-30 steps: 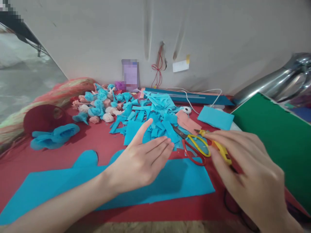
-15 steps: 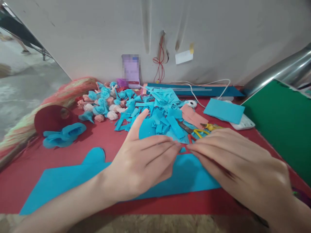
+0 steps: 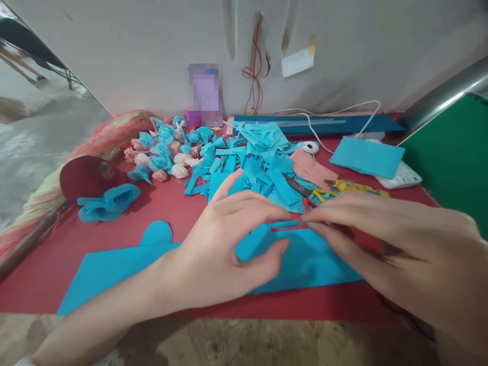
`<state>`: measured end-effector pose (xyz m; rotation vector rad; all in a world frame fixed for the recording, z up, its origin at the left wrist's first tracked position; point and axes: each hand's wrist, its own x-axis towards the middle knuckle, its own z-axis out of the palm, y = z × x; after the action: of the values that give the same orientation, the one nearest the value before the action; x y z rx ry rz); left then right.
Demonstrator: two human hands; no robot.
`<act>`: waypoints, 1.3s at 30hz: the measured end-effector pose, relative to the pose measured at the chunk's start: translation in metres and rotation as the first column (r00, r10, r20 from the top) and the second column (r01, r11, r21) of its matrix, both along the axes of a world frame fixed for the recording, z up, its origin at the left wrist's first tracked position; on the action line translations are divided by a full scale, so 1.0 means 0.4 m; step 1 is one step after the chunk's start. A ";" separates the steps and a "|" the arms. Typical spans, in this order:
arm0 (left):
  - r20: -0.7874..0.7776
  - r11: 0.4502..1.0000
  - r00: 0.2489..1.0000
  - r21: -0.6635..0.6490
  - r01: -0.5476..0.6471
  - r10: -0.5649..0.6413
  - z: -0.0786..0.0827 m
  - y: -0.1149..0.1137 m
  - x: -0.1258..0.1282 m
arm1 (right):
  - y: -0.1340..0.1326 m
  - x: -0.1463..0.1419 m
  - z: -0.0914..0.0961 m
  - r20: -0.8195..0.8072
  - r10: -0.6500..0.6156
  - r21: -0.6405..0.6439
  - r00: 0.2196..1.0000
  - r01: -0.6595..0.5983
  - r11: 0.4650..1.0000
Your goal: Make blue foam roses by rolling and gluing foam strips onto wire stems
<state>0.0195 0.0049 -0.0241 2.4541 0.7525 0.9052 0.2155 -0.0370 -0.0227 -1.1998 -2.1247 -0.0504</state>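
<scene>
At the far left a dark red spool lies on its side on the red surface, with a blue fabric flower just beside it and a cluster of small blue and pink rosettes behind. Nearer the front edge lies a large blue sheet, spread flat. The left hand rests on it with the fingers curled, thumb and fingertips closing on a raised fold of the sheet. Behind the hand sits a heap of blue scraps, then a pink piece and yellow-handled scissors (partly hidden by the scraps). The right hand comes in from the right, fingers long and narrow together, tips meeting the left hand's at the sheet's top edge; whether it grips I cannot tell. Farther right lie a blue rectangle and a green sheet.
</scene>
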 end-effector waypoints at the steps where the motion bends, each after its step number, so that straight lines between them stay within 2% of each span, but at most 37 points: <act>1: 0.012 1.000 1.000 -0.026 0.004 -0.004 0.000 0.000 0.000 | 0.000 -0.001 -0.003 -0.028 0.000 -0.019 1.000 0.000 1.000; 5: 0.039 0.996 0.999 -0.086 0.011 -0.007 -0.003 -0.001 -0.001 | 0.001 -0.007 -0.009 -0.106 -0.001 -0.097 0.994 -0.010 0.995; 15: 0.072 0.994 0.996 -0.096 0.058 -0.051 -0.006 0.004 -0.009 | -0.005 -0.022 0.019 -0.208 -0.029 -0.297 0.978 -0.035 0.954; 24: 0.113 0.997 0.992 -0.037 0.061 -0.056 -0.001 0.002 -0.004 | -0.013 -0.019 0.011 -0.295 -0.046 -0.325 0.954 -0.054 0.944; 34: 0.106 0.999 0.994 -0.029 0.036 -0.033 -0.002 0.006 -0.004 | -0.017 -0.016 0.009 -0.311 -0.059 -0.337 0.949 -0.052 0.940; 39: 0.134 0.998 0.990 -0.050 0.039 -0.032 -0.002 0.007 0.000 | -0.019 -0.022 0.011 -0.361 -0.092 -0.388 0.928 -0.060 0.920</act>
<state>0.0196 0.0078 -0.0248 2.3277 0.6752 1.0111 0.2067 -0.0444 -0.0184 -1.3281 -1.8300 0.5836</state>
